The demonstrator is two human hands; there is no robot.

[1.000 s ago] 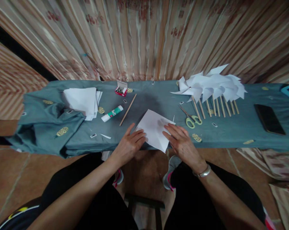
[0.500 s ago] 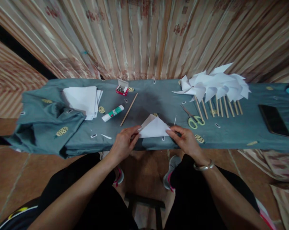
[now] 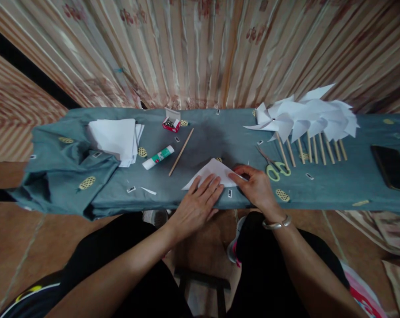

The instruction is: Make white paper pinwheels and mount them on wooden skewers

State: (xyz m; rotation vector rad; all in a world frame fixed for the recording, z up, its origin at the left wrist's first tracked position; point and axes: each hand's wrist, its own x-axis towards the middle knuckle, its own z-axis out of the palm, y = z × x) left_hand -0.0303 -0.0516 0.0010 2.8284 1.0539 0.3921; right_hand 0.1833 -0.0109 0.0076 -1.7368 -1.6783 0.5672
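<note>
A sheet of white paper, folded into a triangle, lies at the front edge of the cloth-covered table. My left hand rests flat on its lower part, fingers stretched out over the fold. At the right corner, my right hand pinches the paper between thumb and fingers. A pair of scissors with light green handles lies just beyond my right hand. Left of the paper are a thin wooden stick and a white and green glue stick.
White paper pinwheels on sticks overlap at the back right. A stack of white paper lies at the left. A small red box of metal pins stands open at the back. A dark phone lies far right; a paper scrap is near the front.
My left hand has let go of the paper's left corner and now lies flat on the fold. The right hand still holds the right corner. The view has shifted slightly.
</note>
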